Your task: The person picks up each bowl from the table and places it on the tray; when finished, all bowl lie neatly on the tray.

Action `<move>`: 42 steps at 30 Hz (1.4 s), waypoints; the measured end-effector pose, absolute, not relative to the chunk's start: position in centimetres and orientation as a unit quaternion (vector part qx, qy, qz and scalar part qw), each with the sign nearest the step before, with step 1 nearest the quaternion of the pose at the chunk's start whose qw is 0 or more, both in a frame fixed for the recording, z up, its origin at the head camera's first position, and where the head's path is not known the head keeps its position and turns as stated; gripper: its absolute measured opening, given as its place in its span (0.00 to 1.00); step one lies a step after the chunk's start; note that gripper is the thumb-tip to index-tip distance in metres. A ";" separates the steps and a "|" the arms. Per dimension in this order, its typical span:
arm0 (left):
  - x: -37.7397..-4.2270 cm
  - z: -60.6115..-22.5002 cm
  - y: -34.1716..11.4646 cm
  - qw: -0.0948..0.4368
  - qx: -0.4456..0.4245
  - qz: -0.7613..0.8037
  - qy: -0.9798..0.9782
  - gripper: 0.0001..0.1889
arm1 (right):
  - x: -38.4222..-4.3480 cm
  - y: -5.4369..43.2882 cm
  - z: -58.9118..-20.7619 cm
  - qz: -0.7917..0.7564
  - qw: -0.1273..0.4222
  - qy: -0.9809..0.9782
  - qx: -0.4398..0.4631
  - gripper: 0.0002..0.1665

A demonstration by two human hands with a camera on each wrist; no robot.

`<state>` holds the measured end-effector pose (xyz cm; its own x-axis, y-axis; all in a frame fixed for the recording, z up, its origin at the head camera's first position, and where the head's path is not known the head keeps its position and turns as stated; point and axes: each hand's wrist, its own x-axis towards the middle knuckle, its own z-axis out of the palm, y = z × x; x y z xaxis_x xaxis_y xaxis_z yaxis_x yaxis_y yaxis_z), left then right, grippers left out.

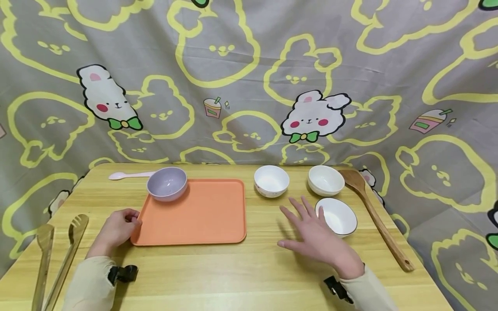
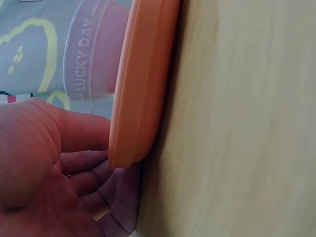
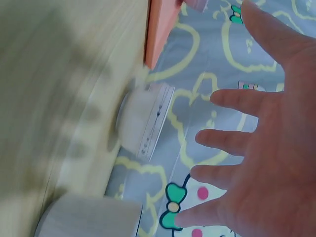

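Observation:
An orange tray lies on the wooden table, with a purple bowl standing on its back left corner. My left hand grips the tray's left edge; in the left wrist view the thumb is against the rim and the fingers curl below it. Raised lettering shows on the purple bowl there. With fingers spread and nothing in it, my right hand hovers over the table. Nearest to it is a dark-rimmed white bowl, partly covered by the fingers. A white bowl stands farther back.
Another white bowl stands at the back right, beside a long wooden spoon. A pale pink spoon lies behind the tray, partly hidden by the purple bowl. Tongs lie at the left edge. A patterned curtain hangs behind.

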<state>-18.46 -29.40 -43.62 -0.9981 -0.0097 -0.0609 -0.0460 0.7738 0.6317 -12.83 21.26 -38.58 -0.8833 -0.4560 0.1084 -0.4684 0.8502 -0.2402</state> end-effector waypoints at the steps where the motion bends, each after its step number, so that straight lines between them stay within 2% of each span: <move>1: -18.5 -43.6 -29.4 0.027 -0.014 0.337 0.941 0.13 | -12.8 21.5 -38.5 0.134 0.028 -0.962 0.236 0.49; 15: -18.5 -43.6 -29.4 0.027 -0.013 0.341 0.940 0.11 | -12.8 24.6 -38.9 0.164 0.052 -0.953 0.248 0.45; 30: -18.5 -43.9 -29.6 0.033 -0.018 0.339 0.940 0.12 | -12.8 28.1 -39.3 0.162 0.075 -0.956 0.235 0.46; 42: -18.6 -43.8 -29.7 0.036 -0.014 0.345 0.938 0.12 | -13.9 29.9 -40.0 0.153 0.000 -0.979 0.137 0.65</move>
